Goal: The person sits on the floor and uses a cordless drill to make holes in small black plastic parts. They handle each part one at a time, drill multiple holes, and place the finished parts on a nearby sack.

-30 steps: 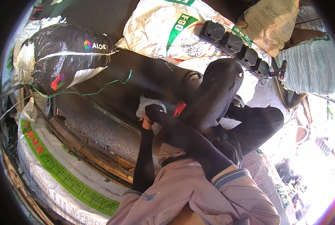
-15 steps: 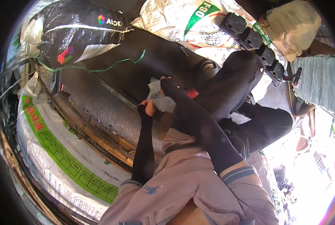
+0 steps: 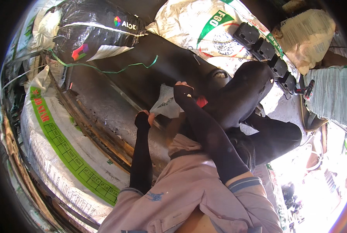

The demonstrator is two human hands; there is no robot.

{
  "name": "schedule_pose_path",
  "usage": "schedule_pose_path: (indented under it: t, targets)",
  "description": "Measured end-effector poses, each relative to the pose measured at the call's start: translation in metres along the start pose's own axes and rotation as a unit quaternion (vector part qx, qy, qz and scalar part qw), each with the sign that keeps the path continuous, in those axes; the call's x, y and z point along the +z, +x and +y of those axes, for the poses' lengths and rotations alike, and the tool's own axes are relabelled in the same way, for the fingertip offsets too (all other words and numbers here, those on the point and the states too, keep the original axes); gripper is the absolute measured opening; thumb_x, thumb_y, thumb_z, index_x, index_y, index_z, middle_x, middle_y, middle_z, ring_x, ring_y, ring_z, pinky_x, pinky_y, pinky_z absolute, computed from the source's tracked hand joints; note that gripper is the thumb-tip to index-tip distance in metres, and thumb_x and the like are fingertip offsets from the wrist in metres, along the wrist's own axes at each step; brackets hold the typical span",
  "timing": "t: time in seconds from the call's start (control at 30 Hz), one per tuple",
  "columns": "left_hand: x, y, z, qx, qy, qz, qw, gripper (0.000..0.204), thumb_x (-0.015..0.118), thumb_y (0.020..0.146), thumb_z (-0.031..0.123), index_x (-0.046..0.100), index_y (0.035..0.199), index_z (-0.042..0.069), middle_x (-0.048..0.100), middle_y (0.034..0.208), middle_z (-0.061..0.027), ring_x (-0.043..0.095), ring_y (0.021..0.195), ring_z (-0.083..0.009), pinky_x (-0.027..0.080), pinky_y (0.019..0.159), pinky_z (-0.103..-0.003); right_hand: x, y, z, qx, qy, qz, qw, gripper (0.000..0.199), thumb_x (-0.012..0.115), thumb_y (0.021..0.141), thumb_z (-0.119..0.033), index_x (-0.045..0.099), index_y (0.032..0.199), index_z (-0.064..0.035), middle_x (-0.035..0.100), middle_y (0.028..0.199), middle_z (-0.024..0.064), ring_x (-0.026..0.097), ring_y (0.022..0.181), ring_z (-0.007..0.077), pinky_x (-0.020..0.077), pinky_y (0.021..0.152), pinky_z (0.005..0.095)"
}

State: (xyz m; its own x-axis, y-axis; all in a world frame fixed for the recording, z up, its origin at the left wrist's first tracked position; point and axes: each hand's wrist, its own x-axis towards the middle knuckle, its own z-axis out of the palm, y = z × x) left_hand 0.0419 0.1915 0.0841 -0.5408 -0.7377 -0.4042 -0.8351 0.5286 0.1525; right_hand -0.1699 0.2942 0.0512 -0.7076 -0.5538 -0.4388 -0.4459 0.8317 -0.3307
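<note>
Between my two hands a small translucent plastic bag [image 3: 166, 101] with dark printing is stretched out. The fingers of my left hand [image 3: 147, 118] are closed on its lower left corner. My right hand [image 3: 182, 89] grips its right edge, with the fingers partly turned away. Black sleeves cover both forearms and reach over the backs of the hands. Just right of the bag, a small red patch [image 3: 201, 101] shows beside my leg; what it is I cannot make out.
A black wrapped bale [image 3: 99, 33] and a large white sack [image 3: 189, 27] lie ahead. Black plastic boxes [image 3: 264, 48] rest on the sack's right side. A green strap [image 3: 115, 71] trails from the left. Wooden slats [image 3: 99, 132] and a white-and-green sack [image 3: 64, 155] lie at left.
My hands have moved apart, the left one down and leftward relative to the right. The plastic bag has gone from crumpled to spread out between them. The whole view has shifted slightly.
</note>
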Motion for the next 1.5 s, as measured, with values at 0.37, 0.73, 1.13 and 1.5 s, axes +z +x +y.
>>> schedule_pose_path:
  t: [0.37,0.73,1.13,1.5]
  targets:
    - [0.047,0.013,0.102,-0.066,-0.439,0.007,0.896,0.026,0.056,0.090,0.027,0.065,0.093,0.004,0.065,0.083,-0.0211,0.065,0.080,-0.0365,0.049,0.069,-0.044,0.065,0.005,0.025,-0.138,-0.005,0.007,0.990,0.020,0.062,0.077,-0.018,0.065,0.095,-0.0085,0.067,0.088,0.0100,0.067,0.081,0.0278,0.0543,0.072,0.0422]
    - [0.165,0.055,-0.113,0.053,-0.324,-0.433,0.840,0.043,0.052,0.096,0.038,0.065,0.094,-0.003,0.063,0.076,-0.0060,0.061,0.069,-0.0181,0.047,0.062,-0.036,0.057,0.030,-0.004,-0.016,0.143,0.025,0.989,0.006,0.060,0.073,-0.016,0.066,0.073,-0.0169,0.063,0.066,0.0065,0.065,0.071,0.0284,0.0459,0.066,0.0454]
    - [0.206,0.111,-0.014,-0.024,-0.331,-0.404,0.852,0.030,0.055,0.090,0.028,0.062,0.093,-0.001,0.064,0.083,-0.0079,0.060,0.070,-0.0199,0.047,0.064,-0.035,-0.177,-0.035,0.081,-0.255,0.385,0.102,0.881,0.021,0.064,0.085,-0.025,0.066,0.093,-0.0054,0.066,0.086,0.0162,0.066,0.087,0.0328,0.0495,0.078,0.0461]
    - [0.187,0.128,0.018,-0.020,-0.263,-0.431,0.863,0.024,0.056,0.086,0.024,0.061,0.088,0.000,0.064,0.084,-0.0095,0.058,0.063,-0.0206,0.046,0.059,-0.033,-0.277,-0.153,0.274,0.145,0.356,0.237,0.892,0.027,0.063,0.091,-0.026,0.064,0.103,-0.0012,0.067,0.089,0.0123,0.063,0.083,0.0196,0.0493,0.076,0.0336]
